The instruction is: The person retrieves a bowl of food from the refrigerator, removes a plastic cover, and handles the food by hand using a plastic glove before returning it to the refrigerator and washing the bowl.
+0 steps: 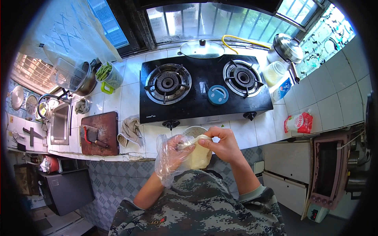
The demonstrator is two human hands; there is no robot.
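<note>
A pale piece of dough (pixel 200 156) hangs between my two hands, in front of my chest at the counter's edge. My left hand (pixel 176 150), in a loose clear plastic glove, grips its upper left side. Bare, my right hand (pixel 222 143) pinches the top of the dough between thumb and fingers. Just behind the hands stands a white bowl (pixel 195 129), partly hidden by them; what it holds is not clear.
Beyond the bowl is a black two-burner gas stove (pixel 203 112) with a blue round lid (pixel 218 94) on it. To the left lie a beige cloth (pixel 130 131) and a cutting board (pixel 109 126) bearing a cleaver (pixel 91 133) and a red chili (pixel 86 135). A red-white bag (pixel 299 122) lies right.
</note>
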